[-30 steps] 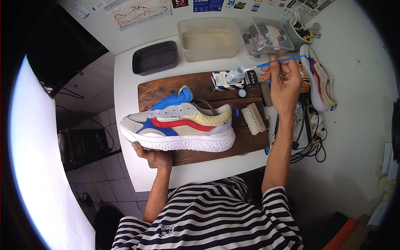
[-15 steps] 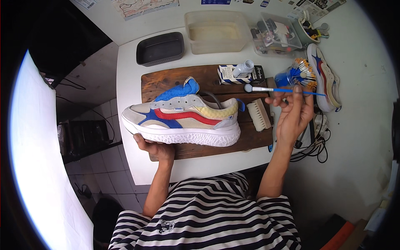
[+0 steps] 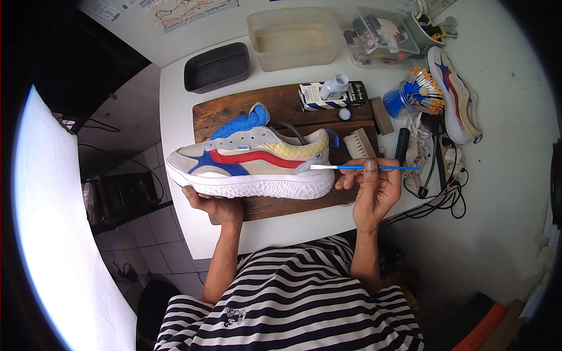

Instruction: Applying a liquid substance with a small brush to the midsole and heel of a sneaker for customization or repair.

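My left hand (image 3: 218, 209) is closed under the front part of a sneaker's white sole and holds it up, side toward me. The sneaker (image 3: 257, 159) is beige and grey with red, blue and yellow panels; its blue tongue is pulled up and a dark bent rod shows at the opening. In my right hand (image 3: 376, 190), thumb and fingers pinch a paintbrush (image 3: 351, 168) with a blue handle. The brush lies level, its pale tip in front of the sneaker's heel; whether it touches, I cannot tell.
Beneath is a dark wooden board (image 3: 293, 210). On it are a small open bottle (image 3: 335, 86), a box (image 3: 310, 98), a round cap (image 3: 344, 114) and a scrub brush (image 3: 359, 144). A jar of paintbrushes (image 3: 395, 104), another sneaker (image 3: 455, 96) and cables (image 3: 451, 199) sit right; tubs (image 3: 293, 50) stand behind.
My right hand has come down and left, bringing the paintbrush from near the round cap to the sneaker's heel. The left hand still holds the sneaker.
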The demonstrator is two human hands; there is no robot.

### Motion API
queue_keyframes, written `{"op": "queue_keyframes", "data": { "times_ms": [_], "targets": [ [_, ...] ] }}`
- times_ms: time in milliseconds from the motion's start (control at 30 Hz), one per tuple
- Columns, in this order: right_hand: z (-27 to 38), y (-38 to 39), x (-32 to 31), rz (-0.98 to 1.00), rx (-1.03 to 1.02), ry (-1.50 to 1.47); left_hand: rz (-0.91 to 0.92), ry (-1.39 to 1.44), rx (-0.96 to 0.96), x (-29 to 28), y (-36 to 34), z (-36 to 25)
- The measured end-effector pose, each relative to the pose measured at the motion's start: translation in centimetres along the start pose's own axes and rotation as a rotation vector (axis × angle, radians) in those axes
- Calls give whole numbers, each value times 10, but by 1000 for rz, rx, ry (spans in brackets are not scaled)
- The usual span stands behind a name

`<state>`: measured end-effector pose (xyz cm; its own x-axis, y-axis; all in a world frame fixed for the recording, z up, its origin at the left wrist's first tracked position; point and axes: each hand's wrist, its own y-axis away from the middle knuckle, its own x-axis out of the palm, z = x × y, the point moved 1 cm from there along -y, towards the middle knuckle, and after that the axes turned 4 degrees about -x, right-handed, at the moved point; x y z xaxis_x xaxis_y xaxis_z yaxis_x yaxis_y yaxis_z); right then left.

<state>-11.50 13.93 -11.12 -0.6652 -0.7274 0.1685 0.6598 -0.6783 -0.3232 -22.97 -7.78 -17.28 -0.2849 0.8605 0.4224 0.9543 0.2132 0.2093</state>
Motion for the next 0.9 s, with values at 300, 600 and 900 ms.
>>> {"op": "queue_keyframes", "data": {
  "times_ms": [300,600,900],
  "targets": [
    [-3,2,-1,27,-6,-15,-9,-27,13,0,0,0],
    [-3,0,-4,27,-24,2,5,-46,-9,3,2,-2],
    [-6,0,-6,33,-27,15,8,-17,-39,-1,0,0]
  ]
}}
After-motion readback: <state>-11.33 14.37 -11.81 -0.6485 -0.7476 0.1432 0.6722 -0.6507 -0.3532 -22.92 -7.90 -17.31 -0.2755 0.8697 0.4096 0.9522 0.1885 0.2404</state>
